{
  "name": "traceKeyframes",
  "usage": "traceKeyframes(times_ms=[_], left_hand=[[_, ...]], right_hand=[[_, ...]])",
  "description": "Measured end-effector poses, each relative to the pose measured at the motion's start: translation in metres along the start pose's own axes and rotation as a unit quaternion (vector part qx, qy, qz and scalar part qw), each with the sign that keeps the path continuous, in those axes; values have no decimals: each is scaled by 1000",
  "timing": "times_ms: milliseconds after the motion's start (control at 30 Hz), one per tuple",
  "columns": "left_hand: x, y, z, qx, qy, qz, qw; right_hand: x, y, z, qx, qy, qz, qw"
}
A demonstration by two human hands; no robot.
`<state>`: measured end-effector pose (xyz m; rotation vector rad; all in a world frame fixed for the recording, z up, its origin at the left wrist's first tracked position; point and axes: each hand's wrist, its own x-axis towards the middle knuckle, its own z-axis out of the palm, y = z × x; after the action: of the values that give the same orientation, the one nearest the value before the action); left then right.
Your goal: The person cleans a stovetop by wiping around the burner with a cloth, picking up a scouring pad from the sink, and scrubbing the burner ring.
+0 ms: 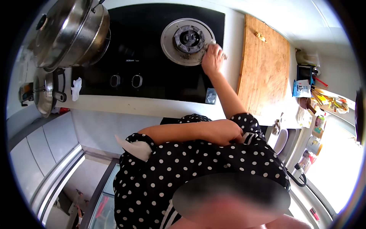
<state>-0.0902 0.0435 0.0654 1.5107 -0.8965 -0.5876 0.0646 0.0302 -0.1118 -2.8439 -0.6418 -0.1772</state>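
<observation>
Right hand (213, 59): fingers bent and gathered over a pale wad (210, 44), most of which the hand covers; only bits show at either side, so its material cannot be made out. The wad sits at the right rim of the burner plate (168, 45) on the black cooktop (160, 78). Fingertips are partly hidden. Right forearm reaches forward and leftward from the dotted right sleeve (248, 123).

Left forearm lies level across the chest; left hand (231, 131) rests against that sleeve, fingers tucked out of sight, so whether it grips cannot be told.

The steel pot (74, 36) is cut off at the top edge and hides most of the burner under it. A blurred oval masks the lower centre.
</observation>
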Motion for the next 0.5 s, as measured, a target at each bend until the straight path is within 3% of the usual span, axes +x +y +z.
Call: traceKeyframes(times_ms=[67, 200, 400, 500], left_hand=[[0, -10, 9, -20, 24, 40, 999], [0, -2, 2, 46, -40, -62, 996], [-2, -8, 8, 0, -4, -24, 1000], [-2, 4, -5, 57, -29, -58, 996]], right_hand=[[-15, -2, 4, 17, 37, -10, 999], [18, 3, 14, -1, 19, -4, 1000], [15, 4, 13, -5, 33, -17, 999], [25, 1, 7, 15, 2, -1, 1000]])
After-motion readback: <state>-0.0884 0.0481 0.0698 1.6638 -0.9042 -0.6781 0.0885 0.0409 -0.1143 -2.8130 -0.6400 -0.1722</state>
